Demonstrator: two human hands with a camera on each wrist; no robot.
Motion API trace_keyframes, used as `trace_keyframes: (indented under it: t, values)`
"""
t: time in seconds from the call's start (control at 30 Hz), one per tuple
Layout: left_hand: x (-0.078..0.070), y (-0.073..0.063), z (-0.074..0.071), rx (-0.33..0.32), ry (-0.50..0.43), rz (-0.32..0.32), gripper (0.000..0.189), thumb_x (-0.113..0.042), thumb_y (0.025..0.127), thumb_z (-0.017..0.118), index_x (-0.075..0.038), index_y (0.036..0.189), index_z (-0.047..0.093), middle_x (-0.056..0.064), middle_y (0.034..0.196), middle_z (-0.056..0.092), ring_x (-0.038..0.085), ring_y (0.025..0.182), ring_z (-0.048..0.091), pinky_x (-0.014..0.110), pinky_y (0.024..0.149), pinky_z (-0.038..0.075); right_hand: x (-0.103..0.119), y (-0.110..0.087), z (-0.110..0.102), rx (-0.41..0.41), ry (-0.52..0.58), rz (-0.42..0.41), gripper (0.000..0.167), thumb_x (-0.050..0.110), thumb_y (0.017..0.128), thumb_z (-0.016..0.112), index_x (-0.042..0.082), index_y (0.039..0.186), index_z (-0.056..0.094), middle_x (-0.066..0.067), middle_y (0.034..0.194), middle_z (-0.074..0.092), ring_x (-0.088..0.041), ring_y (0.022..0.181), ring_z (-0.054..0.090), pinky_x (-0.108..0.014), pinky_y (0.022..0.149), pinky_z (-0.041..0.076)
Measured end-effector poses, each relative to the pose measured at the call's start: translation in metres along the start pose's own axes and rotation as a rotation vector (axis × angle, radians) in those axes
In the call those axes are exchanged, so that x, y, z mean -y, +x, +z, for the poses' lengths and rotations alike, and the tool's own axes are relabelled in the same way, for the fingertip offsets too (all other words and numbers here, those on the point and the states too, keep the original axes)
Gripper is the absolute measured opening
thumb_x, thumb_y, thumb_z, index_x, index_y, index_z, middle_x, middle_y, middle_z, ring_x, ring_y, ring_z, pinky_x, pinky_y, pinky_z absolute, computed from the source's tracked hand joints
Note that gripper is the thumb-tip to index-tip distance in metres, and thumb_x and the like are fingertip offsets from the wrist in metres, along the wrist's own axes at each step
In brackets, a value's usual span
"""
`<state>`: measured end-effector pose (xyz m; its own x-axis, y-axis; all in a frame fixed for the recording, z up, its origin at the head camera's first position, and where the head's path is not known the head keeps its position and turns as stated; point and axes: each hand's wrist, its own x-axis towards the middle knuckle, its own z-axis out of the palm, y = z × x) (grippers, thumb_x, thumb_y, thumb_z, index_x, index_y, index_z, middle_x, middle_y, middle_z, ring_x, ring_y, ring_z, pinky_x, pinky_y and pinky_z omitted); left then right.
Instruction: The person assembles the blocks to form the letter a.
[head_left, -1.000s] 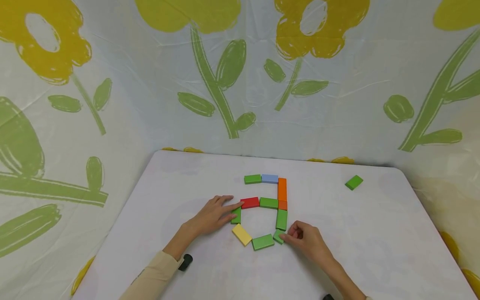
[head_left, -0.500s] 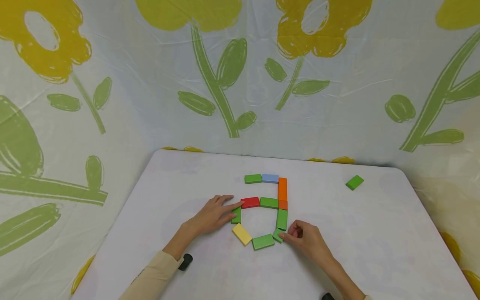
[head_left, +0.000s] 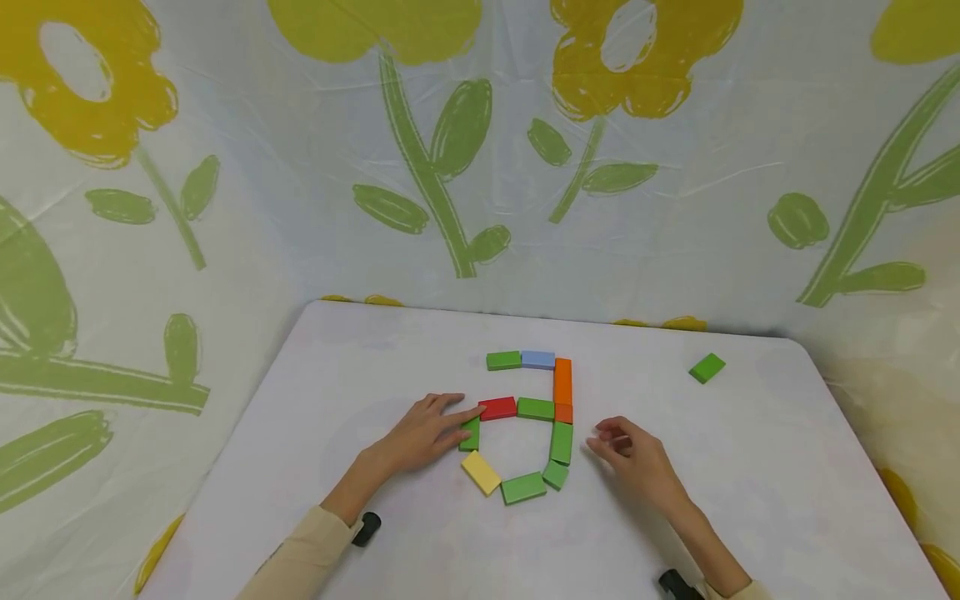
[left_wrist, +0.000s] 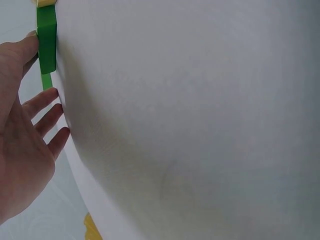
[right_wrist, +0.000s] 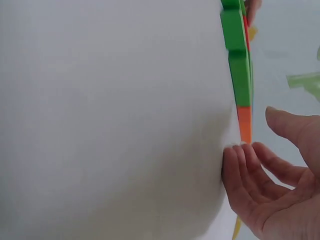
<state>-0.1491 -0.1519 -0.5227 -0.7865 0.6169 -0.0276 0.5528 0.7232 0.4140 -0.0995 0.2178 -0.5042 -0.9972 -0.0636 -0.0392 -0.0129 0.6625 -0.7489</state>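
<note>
Flat coloured wooden blocks lie end to end on the white table, forming a closed loop with an arm above it. My left hand [head_left: 420,433] rests at the loop's left side, fingers extended: the index fingertip touches the red block [head_left: 497,409], the thumb lies on a green block [head_left: 470,437]. Below are a yellow block [head_left: 481,473] and another green block [head_left: 523,488]. At the lower right corner sits a short green block [head_left: 556,475], touching the upright green block [head_left: 561,442]. Right of these hovers my right hand [head_left: 633,458], fingers loosely bent, holding nothing.
An orange block [head_left: 562,382] and a short orange piece [head_left: 563,413] continue the right side upward. Along the top lie a blue block [head_left: 537,360] and a green one [head_left: 503,361]. A lone green block [head_left: 707,367] lies toward the back right. Flower-printed cloth [head_left: 525,250] surrounds the table [head_left: 360,350].
My right hand has let go of the short green block and moved up and right, away from it. That block now sits straighter beneath the upright green one. The left hand has stayed put.
</note>
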Motion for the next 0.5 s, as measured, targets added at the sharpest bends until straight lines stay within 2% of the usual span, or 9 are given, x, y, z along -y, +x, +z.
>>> trace_keyframes:
  t: [0.17,0.23,0.33,0.43,0.5]
  values:
    - [0.001,-0.001,0.000,0.012,0.005,-0.004,0.051,-0.038,0.106,0.058,-0.028,0.155,0.048,0.013,0.157,0.042,0.033,0.140,0.040,0.053,0.115,0.036,-0.009,0.010,-0.016,-0.080,-0.022,-0.069,0.031,0.019,0.098,0.073,-0.001,0.120,0.065,-0.015,0.112,0.069,-0.030,0.100,0.068,-0.035,0.086,0.059]
    - [0.001,-0.001,0.000,0.017,0.004,-0.004,0.051,-0.038,0.106,0.057,-0.029,0.155,0.048,0.013,0.157,0.042,0.033,0.140,0.040,0.053,0.115,0.035,-0.015,0.015,-0.023,-0.117,-0.027,-0.097,0.031,0.016,0.098,0.072,-0.004,0.120,0.064,-0.019,0.114,0.068,-0.034,0.101,0.068,-0.034,0.085,0.059]
    - [0.001,0.000,0.000,0.016,-0.001,-0.004,0.051,-0.037,0.106,0.057,-0.028,0.155,0.048,0.013,0.157,0.042,0.034,0.140,0.040,0.053,0.115,0.035,-0.024,0.023,-0.033,-0.164,-0.024,-0.115,0.031,0.015,0.099,0.071,-0.006,0.120,0.064,-0.022,0.116,0.068,-0.038,0.103,0.067,-0.021,0.083,0.056]
    - [0.001,0.000,0.000,0.009,-0.004,0.000,0.051,-0.036,0.106,0.058,-0.026,0.155,0.049,0.014,0.157,0.042,0.034,0.139,0.040,0.054,0.115,0.035,-0.033,0.030,-0.044,-0.196,-0.012,-0.122,0.032,0.014,0.099,0.070,-0.008,0.121,0.063,-0.025,0.117,0.067,-0.042,0.106,0.065,-0.007,0.080,0.047]
    - [0.001,-0.001,0.001,0.011,0.004,0.000,0.051,-0.036,0.106,0.058,-0.027,0.155,0.049,0.013,0.157,0.042,0.034,0.140,0.040,0.053,0.115,0.035,-0.038,0.035,-0.050,-0.221,-0.013,-0.120,0.032,0.014,0.100,0.069,-0.009,0.121,0.063,-0.027,0.118,0.067,-0.043,0.108,0.064,-0.001,0.079,0.041]
